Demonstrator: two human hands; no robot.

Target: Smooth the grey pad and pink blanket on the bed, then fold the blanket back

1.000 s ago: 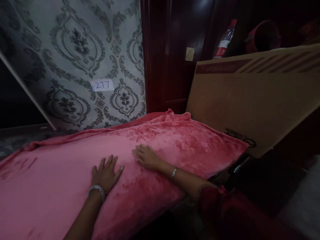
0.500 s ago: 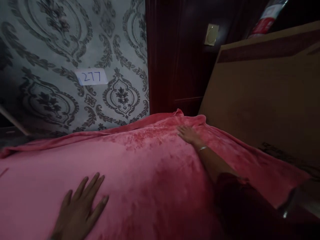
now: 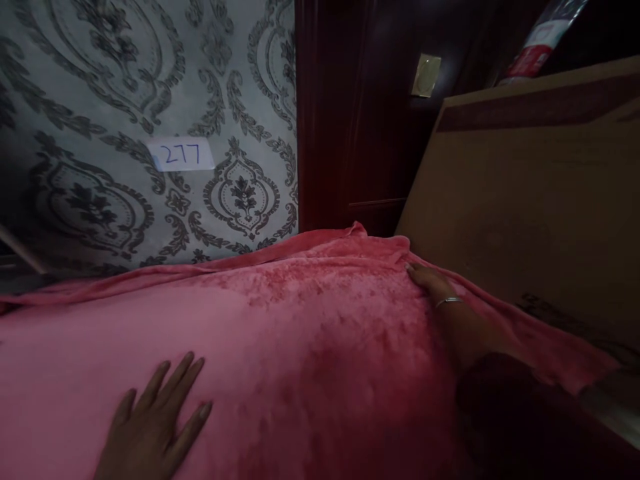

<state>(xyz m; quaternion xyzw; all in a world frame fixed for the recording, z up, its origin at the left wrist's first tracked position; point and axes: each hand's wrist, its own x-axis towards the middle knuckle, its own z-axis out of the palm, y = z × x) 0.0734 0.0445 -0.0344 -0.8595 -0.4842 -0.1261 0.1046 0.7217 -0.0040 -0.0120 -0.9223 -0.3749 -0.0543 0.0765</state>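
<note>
A pink-red plush blanket (image 3: 310,347) lies spread in front of me, smooth and paler on the left, darker and fuzzier on the right. My left hand (image 3: 155,420) rests flat on its pale part, palm down with fingers spread. At the blanket's far right corner, my right hand (image 3: 433,281) touches the fabric where it drops over the side. Its thumb side shows stretched out and the other fingers are mostly hidden; it appears open. A thin bracelet (image 3: 450,300) circles the right wrist. Loose folds run along the blanket's far edge.
A large cardboard box (image 3: 530,193) leans close on the right, with a bottle with a red label (image 3: 533,57) above it. Behind the blanket stand a patterned wall (image 3: 235,113) with a paper marked 277 (image 3: 181,155) and dark red wood panelling (image 3: 333,133) with a switch plate (image 3: 427,75).
My right hand has slid right across the blanket to its right edge. The fabric near that corner lies flatter. My left hand has stayed nearly in place.
</note>
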